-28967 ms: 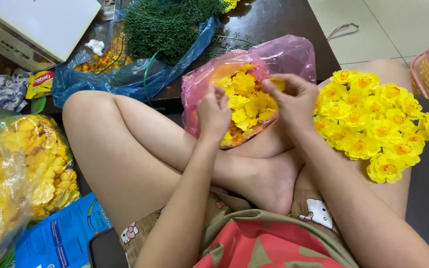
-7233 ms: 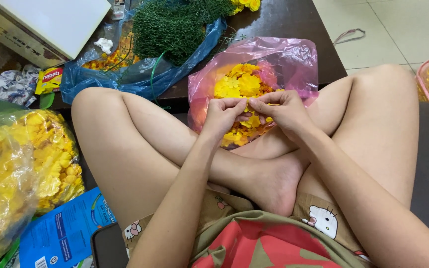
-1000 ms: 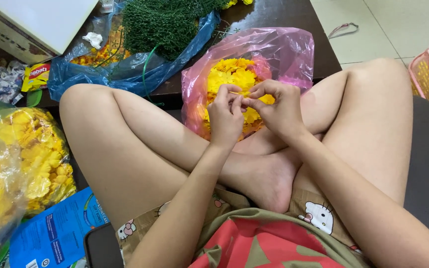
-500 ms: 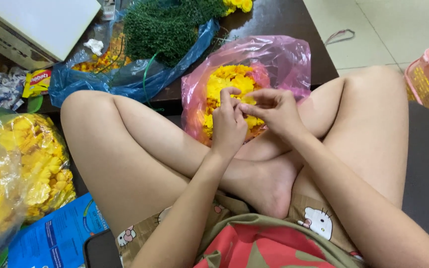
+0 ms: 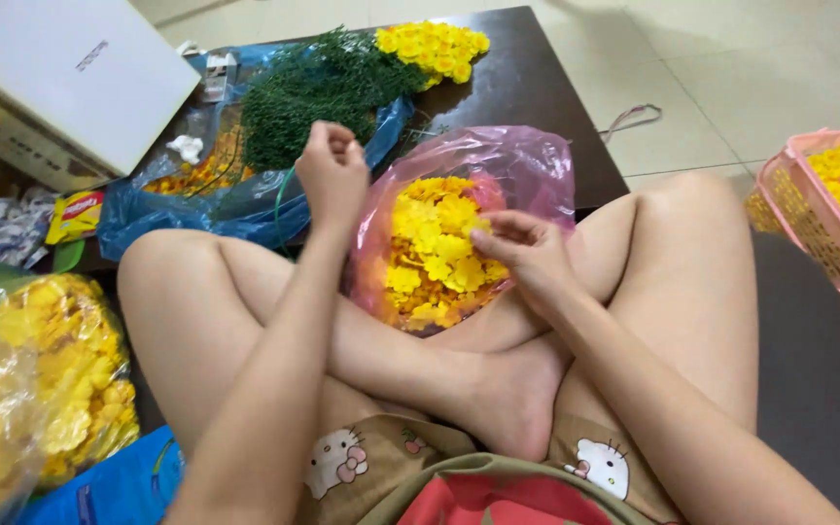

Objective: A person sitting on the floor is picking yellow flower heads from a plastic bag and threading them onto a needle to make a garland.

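Two hands over a pink plastic bag [image 5: 527,165] full of loose yellow flower heads [image 5: 435,243], propped against the crossed legs. Right hand [image 5: 527,255] dips into the pile, fingers narrow, seemingly pinching a bloom. Left hand [image 5: 332,175] is raised, fingers curled shut; can't tell what's inside. Blue bag [image 5: 162,209] holds green stems [image 5: 318,87] on the dark counter [image 5: 537,83]. Pink basket [image 5: 809,219] of flowers sits well apart on the right, tiled floor [image 5: 731,78] open beyond.

Bare arms and legs, tan shorts [image 5: 371,457] with cartoon cat prints, red top [image 5: 507,501]
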